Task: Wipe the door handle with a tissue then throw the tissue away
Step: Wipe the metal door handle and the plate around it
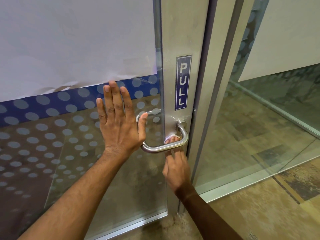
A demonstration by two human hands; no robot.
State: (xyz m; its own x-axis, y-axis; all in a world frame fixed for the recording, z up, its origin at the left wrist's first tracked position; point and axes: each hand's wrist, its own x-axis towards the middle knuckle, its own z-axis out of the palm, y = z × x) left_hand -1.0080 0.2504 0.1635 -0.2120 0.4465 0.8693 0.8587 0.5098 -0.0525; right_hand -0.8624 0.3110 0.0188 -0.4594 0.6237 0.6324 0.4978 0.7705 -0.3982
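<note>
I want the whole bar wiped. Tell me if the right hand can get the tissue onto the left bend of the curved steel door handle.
Probably yes. The right hand already presses the white tissue behind the curved steel door handle. The left hand lies flat on the glass door just above that bend and might crowd it.

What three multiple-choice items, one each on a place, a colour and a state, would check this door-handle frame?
1. Where is the tissue?
A. on the floor
B. behind the handle bar, under the right fingertips
C. in the left hand

2. What colour is the PULL sign's background?
A. red
B. green
C. blue

3. How is the left hand?
A. open flat with fingers spread
B. closed in a fist
C. gripping the handle

Answers:
1 B: the tissue shows white between the door handle and the door frame, with the right hand reaching up behind the bar.
2 C: the PULL sign has white letters on dark blue.
3 A: the left hand lies spread against the glass door, holding nothing.
</note>
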